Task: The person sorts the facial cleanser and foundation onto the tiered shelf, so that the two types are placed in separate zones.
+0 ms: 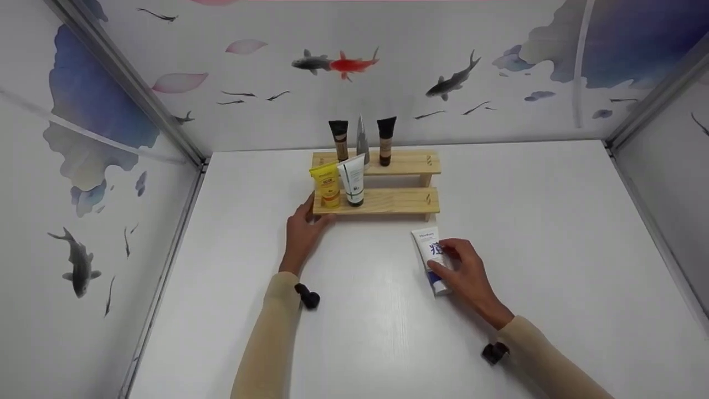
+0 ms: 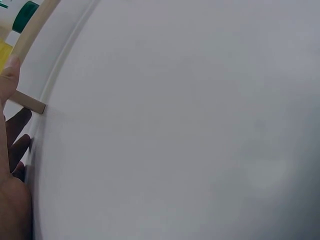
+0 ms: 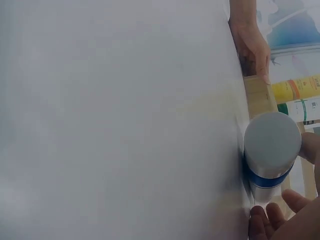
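My left hand [image 1: 303, 233] grips the left end of a two-tier wooden display rack [image 1: 399, 200]. Its thumb lies on the lower shelf's front edge, with the other fingers round the side near a rack leg [image 2: 31, 101]. On the lower shelf stand a yellow tube [image 1: 328, 187] and a white tube [image 1: 353, 180] with a dark green cap [image 2: 24, 16]. In front of the rack, my right hand [image 1: 468, 274] holds a white squeeze tube with a blue band [image 1: 426, 244], thumb on one side and fingers on the other. Its white cap [image 3: 272, 140] points towards me.
On the upper shelf stand two black-capped tubes [image 1: 339, 136] [image 1: 386, 138] with a grey pointed item [image 1: 362, 145] between them. The white table [image 1: 365, 332] meets a fish-patterned wall [image 1: 399, 111] behind the rack. Similar panels [image 1: 33, 183] rise at both sides.
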The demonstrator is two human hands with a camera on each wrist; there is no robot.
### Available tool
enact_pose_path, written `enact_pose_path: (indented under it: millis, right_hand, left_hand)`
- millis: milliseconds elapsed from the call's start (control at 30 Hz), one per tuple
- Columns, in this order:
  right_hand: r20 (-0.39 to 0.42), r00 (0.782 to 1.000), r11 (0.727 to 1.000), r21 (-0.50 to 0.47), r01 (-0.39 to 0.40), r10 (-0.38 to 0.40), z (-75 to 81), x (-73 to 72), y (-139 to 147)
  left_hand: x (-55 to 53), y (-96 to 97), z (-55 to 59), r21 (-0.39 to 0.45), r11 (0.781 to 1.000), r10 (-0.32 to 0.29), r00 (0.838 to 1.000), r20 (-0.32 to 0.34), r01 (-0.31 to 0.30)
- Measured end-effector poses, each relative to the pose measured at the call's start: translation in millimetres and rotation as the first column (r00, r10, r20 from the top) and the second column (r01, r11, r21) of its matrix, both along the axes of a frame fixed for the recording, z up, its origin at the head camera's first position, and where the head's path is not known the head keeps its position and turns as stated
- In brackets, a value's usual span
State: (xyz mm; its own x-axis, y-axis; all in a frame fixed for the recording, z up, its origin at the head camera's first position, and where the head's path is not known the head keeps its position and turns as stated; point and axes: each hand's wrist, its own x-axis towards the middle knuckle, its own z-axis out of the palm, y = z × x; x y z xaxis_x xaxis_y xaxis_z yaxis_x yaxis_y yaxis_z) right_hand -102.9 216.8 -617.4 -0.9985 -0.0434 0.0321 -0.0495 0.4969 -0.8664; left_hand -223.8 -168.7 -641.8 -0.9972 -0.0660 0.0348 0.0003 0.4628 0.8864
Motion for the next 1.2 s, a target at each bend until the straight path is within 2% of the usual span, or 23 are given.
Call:
enact_pose_path:
  millis: [267, 467, 667, 933, 1200]
  right_hand:
    - [-0.072, 0.996, 0.998, 0.022, 0.059, -0.057, -9.5, 2.3, -10]
    - [-0.058, 0.994, 0.995, 0.04, 0.092, -0.089, -10.3, 2.8, -14]
    - [0.034, 0.996, 0.989, 0.118, 0.084, -0.088, 0.9, -1.0, -14]
    - [0.189, 0.98, 0.952, 0.305, -0.001, -0.06, 22.1, -16.5, -11]
    - [0.275, 0.96, 0.955, 0.294, -0.025, -0.059, 27.1, -22.4, -9]
  left_hand:
    - [-0.6, -2.3, -0.5, 0.012, 1.0, -0.003, 1.0, -0.014, 0.003]
    - [-0.7, -3.3, -2.1, 0.017, 1.0, 0.001, 0.999, -0.034, 0.0]
    - [0.1, -2.8, -1.7, 0.026, 1.0, -0.002, 1.0, -0.029, 0.003]
    - [-0.6, -3.2, -2.3, 0.011, 1.0, 0.003, 0.999, -0.051, -0.002]
    - [0.2, -2.3, -1.7, 0.021, 1.0, -0.004, 0.999, -0.048, 0.005]
